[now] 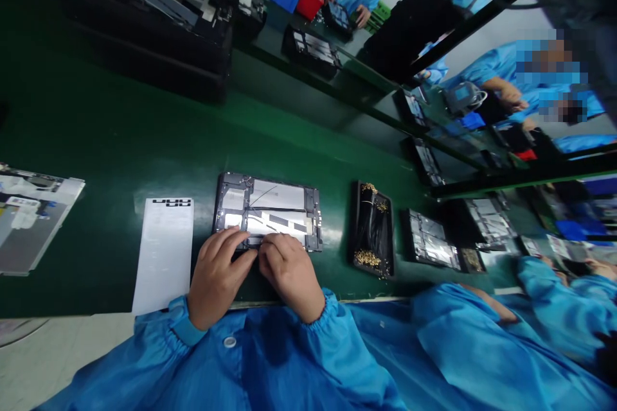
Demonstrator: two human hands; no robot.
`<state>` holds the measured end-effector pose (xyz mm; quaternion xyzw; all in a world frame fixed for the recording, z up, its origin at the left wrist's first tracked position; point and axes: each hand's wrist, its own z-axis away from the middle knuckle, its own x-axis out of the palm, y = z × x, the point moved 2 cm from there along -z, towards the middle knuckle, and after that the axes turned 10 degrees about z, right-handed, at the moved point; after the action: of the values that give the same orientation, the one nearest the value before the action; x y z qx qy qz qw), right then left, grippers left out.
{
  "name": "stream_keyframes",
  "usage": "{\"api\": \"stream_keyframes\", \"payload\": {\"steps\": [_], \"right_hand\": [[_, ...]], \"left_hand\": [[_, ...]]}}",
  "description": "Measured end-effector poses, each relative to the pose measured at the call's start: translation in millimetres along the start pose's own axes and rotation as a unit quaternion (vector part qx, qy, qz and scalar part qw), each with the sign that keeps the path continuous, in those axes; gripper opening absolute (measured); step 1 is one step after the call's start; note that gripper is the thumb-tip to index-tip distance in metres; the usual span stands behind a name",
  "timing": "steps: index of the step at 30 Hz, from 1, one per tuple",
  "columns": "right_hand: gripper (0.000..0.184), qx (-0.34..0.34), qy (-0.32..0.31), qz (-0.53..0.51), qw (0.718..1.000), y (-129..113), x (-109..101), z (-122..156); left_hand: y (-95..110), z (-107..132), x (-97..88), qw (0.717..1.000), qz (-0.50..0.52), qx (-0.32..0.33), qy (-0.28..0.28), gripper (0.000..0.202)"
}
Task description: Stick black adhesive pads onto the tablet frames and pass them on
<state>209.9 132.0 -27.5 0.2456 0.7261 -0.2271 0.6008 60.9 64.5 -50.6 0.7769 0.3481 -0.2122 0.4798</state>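
Note:
An opened tablet (277, 196) lies flat on the green bench, its silver battery packs, black cables and dark frame exposed. My left hand (219, 273) is closed over its near left corner, with fingertips on top and the thumb by the near edge. Beside it, my right hand (292, 270) has its fingers bent and pressed together at the middle of that near edge. Whatever is between those right fingertips is hidden. To the left of the tablet lies a white sheet-like panel (166, 250) with black marks along its top.
A black tray (373, 231) of black cables with gold-coloured ends stands on the right. Further right is another opened tablet (431, 237). Silver panels (36, 225) are stacked at far left. A dark shelf rail (337, 96) crosses behind, and co-workers in blue sit nearby.

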Motion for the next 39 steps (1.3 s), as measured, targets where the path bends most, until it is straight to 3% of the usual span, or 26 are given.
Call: {"api": "stream_keyframes", "payload": {"steps": [8, 24, 27, 32, 36, 39], "right_hand": [[0.013, 0.049, 0.069, -0.167, 0.982, 14, 1, 16], [0.013, 0.045, 0.061, -0.119, 0.99, 11, 6, 15], [0.023, 0.04, 0.092, -0.105, 0.989, 7, 11, 25], [0.054, 0.004, 0.13, -0.049, 0.99, -6, 28, 47], [0.058, 0.001, 0.125, -0.017, 0.992, -14, 33, 53], [0.048, 0.005, 0.123, -0.001, 0.992, -14, 23, 48]], "left_hand": [[1, -4, 3.6, 1.0, -0.011, 0.0, -0.006, 0.014], [1, -12, 8.2, 1.0, 0.009, -0.009, -0.008, 0.005], [-1, -12, 8.3, 1.0, 0.023, -0.02, -0.005, 0.006], [1, -10, 10.9, 0.998, 0.052, -0.032, 0.006, 0.01], [10, -2, -2.1, 0.999, 0.034, -0.041, -0.004, 0.014], [9, 8, -28.3, 0.998, 0.003, -0.053, -0.015, 0.022]]}}
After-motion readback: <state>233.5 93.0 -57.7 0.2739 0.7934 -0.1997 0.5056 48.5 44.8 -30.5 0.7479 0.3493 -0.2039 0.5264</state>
